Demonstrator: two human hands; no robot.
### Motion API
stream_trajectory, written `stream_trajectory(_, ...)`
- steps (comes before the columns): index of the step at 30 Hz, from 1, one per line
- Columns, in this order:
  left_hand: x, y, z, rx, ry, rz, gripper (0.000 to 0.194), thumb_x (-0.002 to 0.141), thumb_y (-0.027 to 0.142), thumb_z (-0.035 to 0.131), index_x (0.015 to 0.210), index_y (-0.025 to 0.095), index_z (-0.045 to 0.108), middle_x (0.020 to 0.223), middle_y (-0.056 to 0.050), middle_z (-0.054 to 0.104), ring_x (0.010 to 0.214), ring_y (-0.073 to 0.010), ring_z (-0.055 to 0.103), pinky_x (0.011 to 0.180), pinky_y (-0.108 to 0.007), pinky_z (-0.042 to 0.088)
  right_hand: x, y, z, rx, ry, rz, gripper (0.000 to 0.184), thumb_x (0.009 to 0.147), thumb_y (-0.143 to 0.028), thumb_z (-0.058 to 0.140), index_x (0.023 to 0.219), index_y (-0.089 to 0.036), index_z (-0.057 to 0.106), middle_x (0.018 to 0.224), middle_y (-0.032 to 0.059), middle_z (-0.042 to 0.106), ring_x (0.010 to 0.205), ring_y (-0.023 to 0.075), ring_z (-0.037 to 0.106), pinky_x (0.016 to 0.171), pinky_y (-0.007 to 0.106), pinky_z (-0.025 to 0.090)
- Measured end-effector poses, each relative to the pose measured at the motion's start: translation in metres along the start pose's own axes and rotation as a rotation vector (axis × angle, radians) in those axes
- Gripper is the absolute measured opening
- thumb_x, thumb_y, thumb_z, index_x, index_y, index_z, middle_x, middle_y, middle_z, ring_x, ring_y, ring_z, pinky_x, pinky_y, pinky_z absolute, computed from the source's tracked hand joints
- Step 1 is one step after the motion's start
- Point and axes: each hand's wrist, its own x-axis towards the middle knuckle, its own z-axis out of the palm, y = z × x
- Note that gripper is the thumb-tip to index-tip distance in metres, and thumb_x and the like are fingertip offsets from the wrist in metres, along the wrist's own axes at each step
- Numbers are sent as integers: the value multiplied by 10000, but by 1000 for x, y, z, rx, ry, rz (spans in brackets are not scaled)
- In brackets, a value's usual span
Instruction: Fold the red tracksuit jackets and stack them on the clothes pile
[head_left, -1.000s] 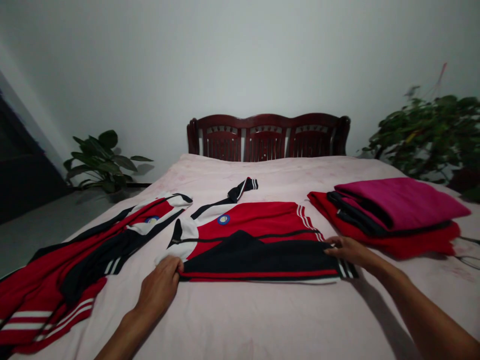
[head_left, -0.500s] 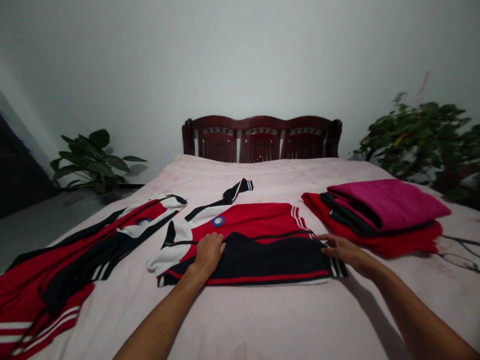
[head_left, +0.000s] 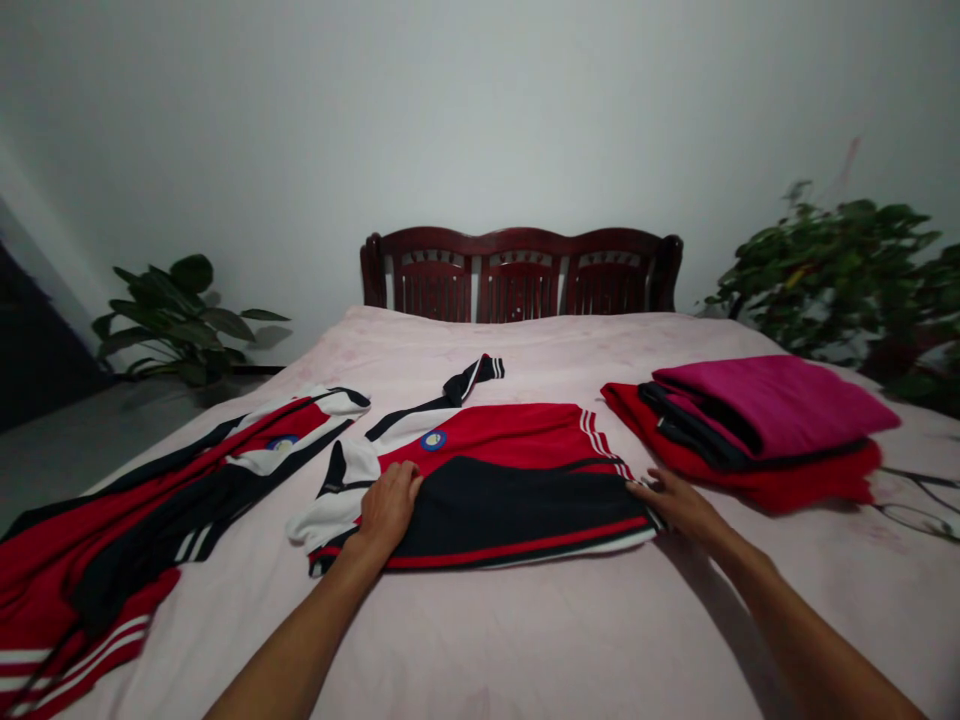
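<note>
A red, white and black track jacket (head_left: 495,435) lies in front of me on the bed, a round blue badge on its chest. One black sleeve (head_left: 525,510) with red and white edging is laid lengthwise across its near side. At the shoulder end, my left hand (head_left: 390,505) has its fingers together and curled on the sleeve. At the hem end, my right hand (head_left: 675,503) pinches the striped cuff between thumb and fingers, hiding most of it. The far sleeve (head_left: 474,380) stretches out behind the jacket.
Another red and black track jacket (head_left: 165,520) is spread on the left. A pile of folded clothes, magenta fabric (head_left: 780,405) on top, sits at right beside eyeglasses (head_left: 915,515). Pink bedding (head_left: 555,650) covers the bed, and a dark wooden headboard (head_left: 521,270) stands behind.
My right hand has shifted the cuff slightly left, onto the jacket's hem end. My left hand has slid a little left along the sleeve, and the view has shifted slightly.
</note>
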Motion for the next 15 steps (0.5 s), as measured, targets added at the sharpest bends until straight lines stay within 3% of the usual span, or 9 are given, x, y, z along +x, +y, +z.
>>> stream_trajectory(3, -31, -13, -15, -67, 37, 242, 253, 943, 358, 571, 1166, 247, 618, 1194, -66, 652, 1127, -238, 603, 981, -378, 465, -5, 3, -8, 28, -51, 80, 774, 701, -650, 693, 1234, -91, 636, 1304, 231, 640, 1100, 318, 667, 835, 344, 546)
stream_trajectory(5, -55, -28, -20, -87, 34, 438, 344, 871, 347, 666, 1203, 268, 618, 1235, -60, 636, 1164, -259, 579, 1016, -418, 462, -8, 0, -11, 46, -131, 127, 733, 684, -669, 693, 1143, -98, 662, 1170, 210, 705, 964, 289, 697, 723, 315, 542)
stream_trajectory(7, -72, -46, -19, -48, 23, 550, 457, 830, 244, 683, 1278, 284, 598, 1280, -62, 630, 1196, -270, 570, 1050, -446, 456, -10, -6, -10, 67, -254, 161, 649, 670, -692, 689, 977, -121, 689, 960, 164, 748, 789, 248, 689, 601, 293, 501)
stream_trajectory(11, -73, -81, -15, 47, 34, 511, 554, 828, -2, 483, 1286, 279, 620, 1262, -60, 682, 1157, -233, 634, 1005, -408, 512, -18, -26, -3, 156, -390, 187, 525, 630, -665, 734, 757, -160, 662, 748, 101, 731, 640, 192, 629, 547, 275, 456)
stream_trajectory(15, -65, -99, -27, 19, 19, 469, 510, 841, -18, 442, 1210, 260, 660, 1202, -52, 728, 1119, -207, 679, 957, -347, 547, -32, -40, -8, 261, -407, 126, 534, 635, -641, 739, 853, -156, 694, 862, 114, 760, 728, 213, 669, 617, 284, 506)
